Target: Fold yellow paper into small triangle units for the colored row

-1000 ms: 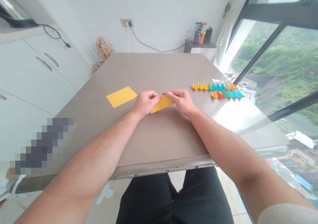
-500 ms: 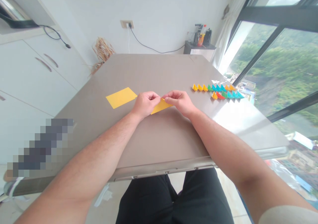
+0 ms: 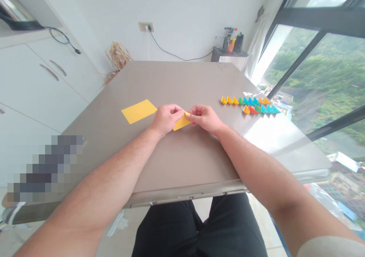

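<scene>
Between my hands is a small sheet of yellow paper (image 3: 181, 124), its right corner folded over toward the middle. My left hand (image 3: 167, 118) pinches its upper left edge between thumb and fingers. With thumb and fingertips closed, my right hand (image 3: 204, 118) grips the folded right part. The fingers cover some of the sheet. Left of my left hand, a flat yellow sheet (image 3: 138, 111) lies on the table, its right corner close to the knuckles.
Two rows of small folded paper boats (image 3: 253, 101) in yellow, green, blue, orange and red stand at the right of the brown table (image 3: 182, 162). A pixelated patch (image 3: 45, 169) covers something at the left edge. A large window (image 3: 302, 67) is on the right.
My right hand has brought the right corner of the yellow paper up and inward, so less of the sheet shows. My left hand has stayed in place.
</scene>
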### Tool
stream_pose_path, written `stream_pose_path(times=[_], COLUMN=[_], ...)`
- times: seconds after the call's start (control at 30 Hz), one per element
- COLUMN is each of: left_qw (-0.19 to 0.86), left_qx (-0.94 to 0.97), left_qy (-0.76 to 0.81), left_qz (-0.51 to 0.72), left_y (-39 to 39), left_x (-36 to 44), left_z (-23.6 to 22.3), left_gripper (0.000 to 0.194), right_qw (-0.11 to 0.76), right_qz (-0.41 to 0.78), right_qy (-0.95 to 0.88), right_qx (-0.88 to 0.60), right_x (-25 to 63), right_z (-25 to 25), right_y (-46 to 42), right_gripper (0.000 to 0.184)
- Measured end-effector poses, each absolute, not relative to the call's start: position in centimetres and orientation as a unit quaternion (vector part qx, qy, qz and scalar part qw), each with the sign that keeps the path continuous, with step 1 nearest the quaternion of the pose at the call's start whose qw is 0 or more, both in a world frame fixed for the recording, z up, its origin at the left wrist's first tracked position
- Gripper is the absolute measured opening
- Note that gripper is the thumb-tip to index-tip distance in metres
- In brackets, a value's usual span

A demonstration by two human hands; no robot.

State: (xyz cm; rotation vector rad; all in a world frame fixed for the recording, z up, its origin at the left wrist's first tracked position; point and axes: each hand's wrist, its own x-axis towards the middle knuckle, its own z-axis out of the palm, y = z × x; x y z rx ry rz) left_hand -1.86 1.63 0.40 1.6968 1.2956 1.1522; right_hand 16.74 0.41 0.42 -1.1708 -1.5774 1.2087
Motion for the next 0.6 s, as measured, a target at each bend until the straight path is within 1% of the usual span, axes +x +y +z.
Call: stream_pose_path(times=[0.6], left_qw=[0.370], left_qx=[0.658], left_qy=[0.484], left_qz=[0.443], left_y=[1.68], left_x=[-1.94], left_z=[0.49], left_gripper=[0.017], right_qw=[0.388], right_qz=[0.472], right_qy=[-0.631], right_qx=[-0.478], right_x=[16.68], right_z=[0.28], right_y=[0.62], right_gripper=[0.015])
